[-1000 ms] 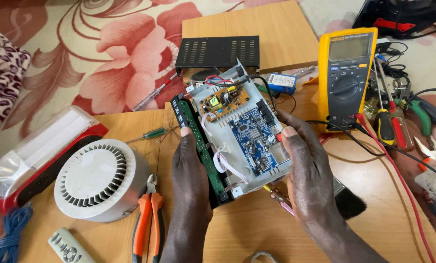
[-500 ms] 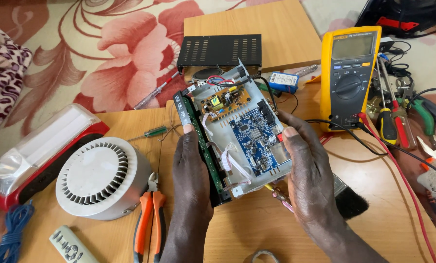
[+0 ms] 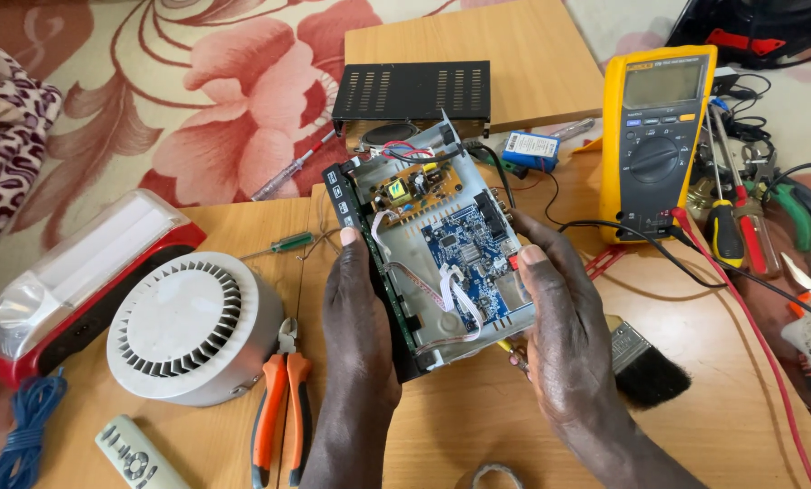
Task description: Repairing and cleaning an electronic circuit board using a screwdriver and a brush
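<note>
I have the opened set-top box [image 3: 432,249] in both hands, lifted a little off the table [image 3: 478,426] and tilted so its bare insides face me. Its long axis runs from the far end, where the small yellow-brown power board sits, back toward my wrists — slightly slanted, far end leaning left. My left hand [image 3: 360,335] clamps the dark front-panel edge, thumb up along that side; my right hand [image 3: 564,335] grips the opposite metal wall, forefinger tip resting by the blue main board. So the hands are apart, one on each long side, with the box held between them, and neither is nearer than the other.

Outward from the box: just beyond its far end lies its black vented lid [image 3: 414,91]. To the box's right stands a yellow multimeter [image 3: 659,136], its leads trailing across the wood, and beyond that a clutter of screwdrivers and cutters (hard to sort out one by one). A paintbrush [image 3: 645,362] lies just right of my right hand. Left of the box sit orange-handled pliers [image 3: 278,407], a round white vented unit [image 3: 188,326], a green-handled screwdriver [image 3: 283,243] and, farther left, a red-and-white lamp [image 3: 79,272].
</note>
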